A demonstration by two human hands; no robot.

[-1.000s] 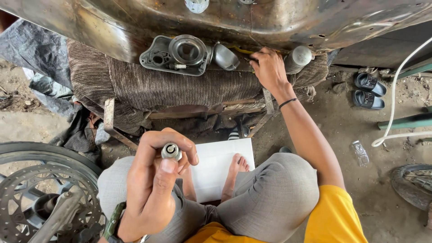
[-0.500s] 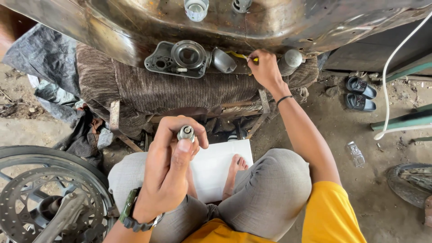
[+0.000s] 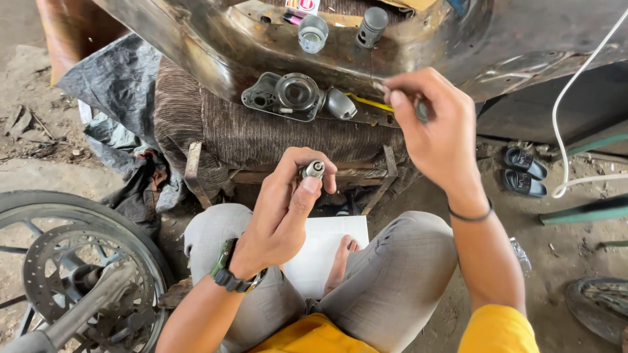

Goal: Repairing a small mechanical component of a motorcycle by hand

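1. The left hand (image 3: 281, 216) is curled around a small cylindrical metal part (image 3: 313, 170), thumb and fingertips pinching it upright just above the knees, over a white sheet (image 3: 327, 252) on the ground.
2. The right hand (image 3: 435, 127) is raised in front of the rusty metal shell (image 3: 196, 46), fingers drawn together on something small and dark; what it grips is mostly hidden by the fingers and blurred, so I cannot tell what it is.
3. On the shell's ledge lie a grey cast housing (image 3: 284, 97) with a round opening, a rounded grey piece (image 3: 341, 103) just beside it, and a thin yellow item (image 3: 369, 103) partly behind the right hand.
4. Higher up stand a clear cup-like part (image 3: 313, 33) and a dark cylinder (image 3: 371, 26); the shell is cut off at the top edge.
5. A wheel with a brake disc (image 3: 72, 274) crowds the lower left; 2 dark sandals (image 3: 525, 171) and a white cable (image 3: 575, 98) lie to the right, with open dirt floor between.
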